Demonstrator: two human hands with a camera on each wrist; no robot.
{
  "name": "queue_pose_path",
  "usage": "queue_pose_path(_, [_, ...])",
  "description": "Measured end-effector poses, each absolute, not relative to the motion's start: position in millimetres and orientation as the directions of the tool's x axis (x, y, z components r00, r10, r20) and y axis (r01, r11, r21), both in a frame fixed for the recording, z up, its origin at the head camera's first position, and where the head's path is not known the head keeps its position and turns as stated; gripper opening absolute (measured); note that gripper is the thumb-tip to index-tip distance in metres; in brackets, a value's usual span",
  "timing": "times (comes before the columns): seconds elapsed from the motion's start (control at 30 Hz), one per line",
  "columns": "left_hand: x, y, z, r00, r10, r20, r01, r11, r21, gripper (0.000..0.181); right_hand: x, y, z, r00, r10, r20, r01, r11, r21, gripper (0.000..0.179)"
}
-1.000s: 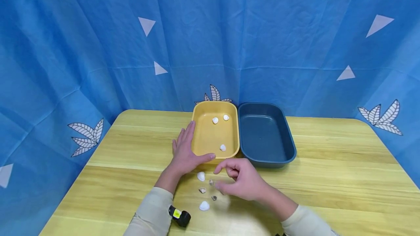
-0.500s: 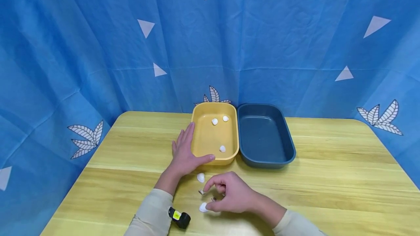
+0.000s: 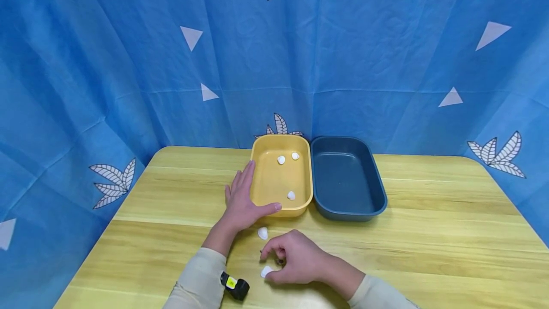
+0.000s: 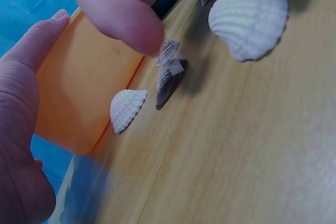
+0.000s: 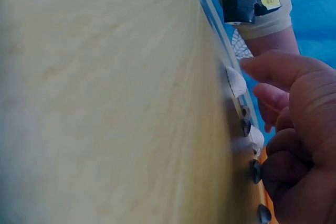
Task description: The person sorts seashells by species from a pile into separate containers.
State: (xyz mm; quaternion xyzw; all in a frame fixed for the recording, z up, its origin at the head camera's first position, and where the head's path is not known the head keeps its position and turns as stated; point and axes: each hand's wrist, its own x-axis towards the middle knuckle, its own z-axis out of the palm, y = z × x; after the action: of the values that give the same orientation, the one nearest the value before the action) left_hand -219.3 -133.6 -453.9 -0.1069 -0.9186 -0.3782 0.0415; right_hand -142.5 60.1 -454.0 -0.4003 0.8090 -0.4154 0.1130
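My left hand (image 3: 242, 204) rests along the left side and near corner of the yellow tray (image 3: 274, 178), fingers spread. Over the small shells on the table, my right hand (image 3: 302, 261) hovers with a curved index finger and thumb held apart. Its thumb is by a white seashell (image 3: 266, 271); contact I cannot tell. Another white seashell (image 3: 263, 233) lies nearer the tray. In the left wrist view, a dark brown shell (image 4: 169, 83) and a patterned grey shell (image 4: 168, 51) lie between the white ones. The right hand hides some shells in the head view.
Several white shells, one of them near the front (image 3: 291, 195), sit inside the yellow tray. A dark blue tray (image 3: 345, 180) stands against its right side. Behind the wooden table (image 3: 429, 223) hangs a blue patterned curtain (image 3: 369, 51). A black camera (image 3: 238, 289) is strapped to the left wrist.
My right hand has moved left and nearer the front edge, coming over the small shells and up to the nearer white shell. My left hand stays on the yellow tray.
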Motion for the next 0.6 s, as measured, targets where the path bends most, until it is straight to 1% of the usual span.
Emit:
queue_pose_path(0.13, [-219.2, -133.1, -453.7, -0.974, 0.162, 0.156, 0.225, 0.693, 0.685, 0.128, -143.0, 59.7, -454.8, -0.653, -0.744, 0.14, -0.592, 0.386, -0.707, 0.02])
queue_pose_path(0.23, [-219.2, -132.9, -453.9, -0.973, 0.164, 0.165, 0.233, 0.69, 0.685, 0.128, -143.0, 59.7, -455.8, -0.658, -0.742, 0.129, -0.599, 0.413, -0.686, 0.018])
queue_pose_path(0.37, [-219.8, -132.9, -454.3, -0.972, 0.167, 0.165, 0.235, 0.691, 0.684, 0.128, -142.2, 59.6, -455.8, -0.652, -0.747, 0.13, -0.614, 0.421, -0.668, 0.017])
queue_pose_path(0.6, [-219.5, -132.6, -454.8, -0.973, 0.162, 0.163, 0.23, 0.688, 0.689, 0.128, -140.8, 59.9, -454.2, -0.619, -0.767, 0.172, -0.676, 0.408, -0.614, 0.016])
